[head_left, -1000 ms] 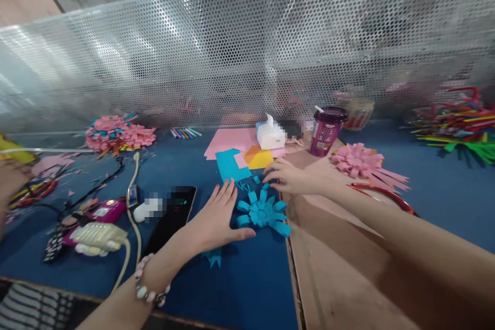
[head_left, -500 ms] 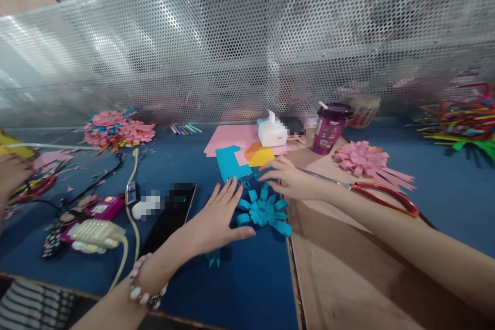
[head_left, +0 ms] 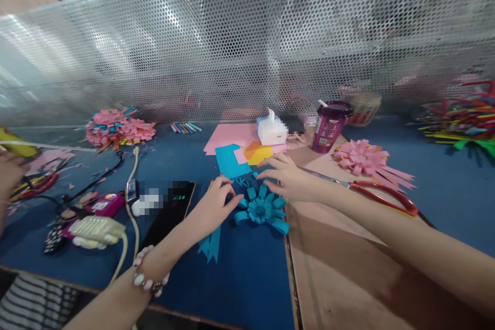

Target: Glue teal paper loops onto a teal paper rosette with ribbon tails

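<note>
A blue paper flower [head_left: 261, 210] with curled petals lies on the blue tabletop between my hands. My left hand [head_left: 214, 205] hovers at its left, fingers loosely bent and thumb apart, with nothing visible in it. Beneath that hand lies a blue paper ribbon [head_left: 211, 247] with notched ends, its upper part hidden. My right hand [head_left: 284, 178] is over the flower's upper right edge, its fingers apart and holding nothing I can see. Small blue paper scraps [head_left: 242, 181] lie between the fingertips of both hands, near a blue paper sheet [head_left: 232, 161].
Scissors [head_left: 381, 197] with red handles lie under my right forearm. Behind are a pink paper flower [head_left: 361, 157], a purple cup [head_left: 330, 128] and a tissue pack [head_left: 271, 131]. A phone [head_left: 170, 216], a power strip [head_left: 96, 230] and another person's hand [head_left: 11, 170] are leftward.
My left hand has drawn back leftward from the blue flower, and its flat fingers have bent. More of the blue ribbon shows below it. My right hand has barely moved.
</note>
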The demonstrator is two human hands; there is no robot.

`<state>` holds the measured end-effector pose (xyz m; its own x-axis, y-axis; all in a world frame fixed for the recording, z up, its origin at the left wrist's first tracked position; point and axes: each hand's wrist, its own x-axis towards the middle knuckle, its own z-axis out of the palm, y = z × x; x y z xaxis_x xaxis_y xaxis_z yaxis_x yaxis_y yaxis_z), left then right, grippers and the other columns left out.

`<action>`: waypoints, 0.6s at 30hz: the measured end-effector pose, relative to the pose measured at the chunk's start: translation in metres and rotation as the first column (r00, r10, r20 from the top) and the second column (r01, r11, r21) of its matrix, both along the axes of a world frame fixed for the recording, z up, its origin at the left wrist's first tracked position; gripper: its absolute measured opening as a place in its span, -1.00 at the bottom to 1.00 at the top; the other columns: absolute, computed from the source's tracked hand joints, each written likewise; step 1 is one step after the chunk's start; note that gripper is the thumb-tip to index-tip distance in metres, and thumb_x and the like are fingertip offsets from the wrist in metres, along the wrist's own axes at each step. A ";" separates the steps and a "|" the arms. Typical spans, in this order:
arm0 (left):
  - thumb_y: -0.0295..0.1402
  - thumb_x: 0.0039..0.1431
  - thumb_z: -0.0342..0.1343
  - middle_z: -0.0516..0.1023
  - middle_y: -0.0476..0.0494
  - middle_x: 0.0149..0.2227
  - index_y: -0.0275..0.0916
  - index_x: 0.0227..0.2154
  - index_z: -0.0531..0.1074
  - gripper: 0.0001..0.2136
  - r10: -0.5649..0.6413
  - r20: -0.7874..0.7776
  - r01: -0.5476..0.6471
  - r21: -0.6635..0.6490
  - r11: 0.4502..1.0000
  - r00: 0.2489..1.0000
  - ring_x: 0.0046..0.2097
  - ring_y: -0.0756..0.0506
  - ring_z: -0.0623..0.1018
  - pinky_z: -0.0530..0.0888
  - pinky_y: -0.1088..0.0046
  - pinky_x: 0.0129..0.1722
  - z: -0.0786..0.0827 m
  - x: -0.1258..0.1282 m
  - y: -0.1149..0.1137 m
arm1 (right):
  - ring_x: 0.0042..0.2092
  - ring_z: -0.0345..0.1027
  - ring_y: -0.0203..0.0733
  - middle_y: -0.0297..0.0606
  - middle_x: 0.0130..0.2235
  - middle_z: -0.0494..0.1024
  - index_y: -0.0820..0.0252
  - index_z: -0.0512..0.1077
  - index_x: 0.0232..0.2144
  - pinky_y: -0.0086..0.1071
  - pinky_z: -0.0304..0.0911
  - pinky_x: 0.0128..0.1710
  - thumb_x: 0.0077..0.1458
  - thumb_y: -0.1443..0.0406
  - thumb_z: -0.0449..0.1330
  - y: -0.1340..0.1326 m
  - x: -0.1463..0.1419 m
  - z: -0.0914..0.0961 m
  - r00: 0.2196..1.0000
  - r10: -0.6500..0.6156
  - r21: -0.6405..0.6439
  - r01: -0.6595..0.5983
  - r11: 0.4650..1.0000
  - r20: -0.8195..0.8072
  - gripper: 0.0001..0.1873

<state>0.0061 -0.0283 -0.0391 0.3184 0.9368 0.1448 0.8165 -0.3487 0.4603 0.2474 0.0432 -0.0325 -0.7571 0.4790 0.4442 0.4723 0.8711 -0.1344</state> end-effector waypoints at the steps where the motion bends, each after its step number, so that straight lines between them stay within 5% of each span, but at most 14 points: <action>1: -0.09 0.26 -0.11 0.30 -0.20 0.00 -0.22 -0.40 0.37 -0.67 -0.006 0.002 0.006 -0.006 1.000 1.000 0.14 -0.22 0.30 0.21 0.09 0.16 0.000 0.000 0.000 | 0.00 0.12 0.00 -0.12 -0.04 0.42 0.14 0.51 -0.17 -0.05 0.11 0.00 0.16 0.28 0.09 0.000 0.000 0.001 1.000 -0.006 0.002 0.006 1.000 0.007 -0.76; 5: -0.12 0.25 -0.07 0.29 -0.21 0.02 -0.22 -0.38 0.38 -0.71 -0.019 0.002 0.019 -0.024 1.000 1.000 0.13 -0.22 0.30 0.24 0.09 0.14 0.001 -0.001 0.001 | 0.00 0.13 0.00 -0.12 -0.04 0.42 0.13 0.51 -0.17 -0.07 0.10 0.00 0.21 0.16 0.06 0.000 0.001 0.002 0.999 -0.032 0.004 0.032 0.999 0.020 -0.71; 8: -0.13 0.24 -0.05 0.30 -0.21 0.02 -0.21 -0.37 0.38 -0.74 -0.022 -0.010 0.022 -0.022 1.000 1.000 0.17 -0.23 0.26 0.07 -0.04 0.22 0.002 -0.002 0.001 | 0.00 0.13 0.00 -0.13 -0.04 0.42 0.11 0.52 -0.18 -0.07 0.09 -0.01 0.20 0.15 0.07 0.004 0.003 -0.001 0.998 -0.061 0.003 0.061 0.998 0.029 -0.72; 11: -0.13 0.23 -0.04 0.32 -0.20 0.02 -0.20 -0.37 0.38 -0.74 -0.023 -0.029 0.022 -0.025 0.999 0.999 0.21 -0.24 0.23 -0.09 -0.13 0.24 0.001 -0.002 0.002 | -0.01 0.12 0.01 -0.13 -0.05 0.43 0.11 0.52 -0.19 -0.07 0.09 -0.03 0.20 0.19 0.07 0.010 0.006 -0.008 0.995 -0.092 -0.005 0.092 0.996 0.040 -0.74; 18: -0.13 0.24 -0.06 0.30 -0.19 0.06 -0.19 -0.31 0.36 -0.75 0.029 -0.046 -0.028 0.019 0.999 0.999 0.25 -0.27 0.17 -0.12 -0.19 0.22 -0.001 -0.002 0.001 | 0.01 0.12 0.02 -0.14 -0.03 0.43 0.09 0.49 -0.13 -0.03 0.09 0.00 0.10 0.34 0.15 0.024 0.011 -0.027 0.995 -0.073 -0.074 0.078 0.994 0.075 -0.73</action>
<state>0.0040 -0.0270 -0.0400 0.2986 0.9428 0.1480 0.8463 -0.3332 0.4156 0.2582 0.0667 -0.0595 -0.7463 0.5666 0.3493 0.5472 0.8211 -0.1626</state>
